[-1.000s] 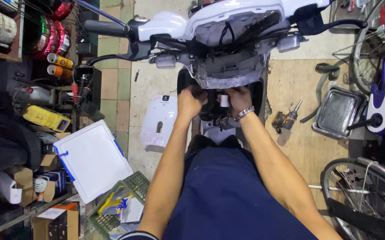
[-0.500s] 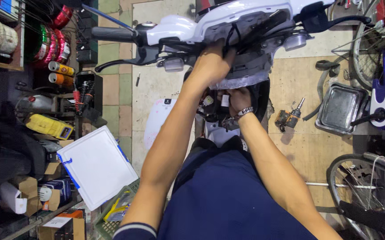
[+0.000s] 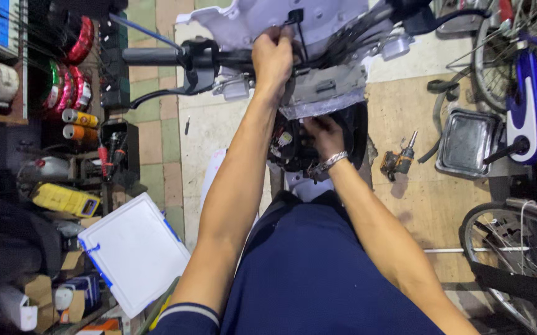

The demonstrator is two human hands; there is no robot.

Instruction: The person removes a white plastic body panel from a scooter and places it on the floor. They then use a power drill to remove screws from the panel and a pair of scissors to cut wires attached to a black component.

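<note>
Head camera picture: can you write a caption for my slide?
Left hand grips a black wire at the scooter's white front panel while right hand reaches into the dark cavity below.

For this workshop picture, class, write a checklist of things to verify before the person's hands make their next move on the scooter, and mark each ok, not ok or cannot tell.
1. Left hand has a grip on the black cable at the white front panel: ok, fingers are pinched at it.
2. Right hand is placed on the dark wiring cavity below the handlebar: ok.
3. What the right hand's fingers grasp: cannot tell, hidden in the cavity.
4. Cordless drill lies within sight on the floor: ok, beside the metal tray.
5. Left handlebar grip free of the arms: ok.
6. Connector seated or loose: cannot tell.
</note>
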